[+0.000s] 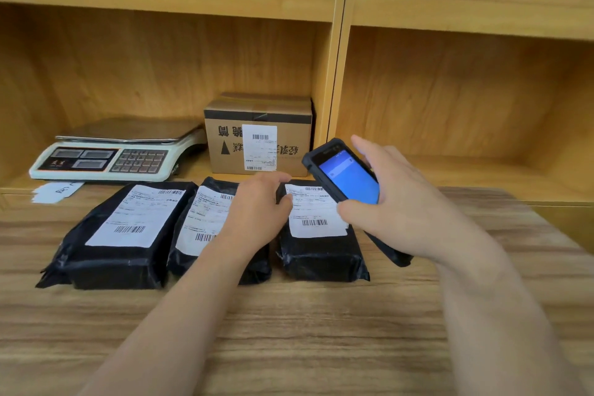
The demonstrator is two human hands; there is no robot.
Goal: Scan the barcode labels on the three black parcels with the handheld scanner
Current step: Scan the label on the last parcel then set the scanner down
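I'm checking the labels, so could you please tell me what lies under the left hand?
The left hand rests on the middle parcel, covering the right part of its label. The lower barcode shows only partly; whatever is printed beneath the hand is hidden.

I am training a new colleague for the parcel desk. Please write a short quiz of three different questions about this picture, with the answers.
1. True or false: the right hand holds the handheld scanner.
2. Which parcel does the left hand rest on? A) left parcel B) middle parcel C) right parcel
3. Fill in: behind the parcels, a cardboard box stands beside a weighing ____.

Key: 1 true; 2 B; 3 scale.
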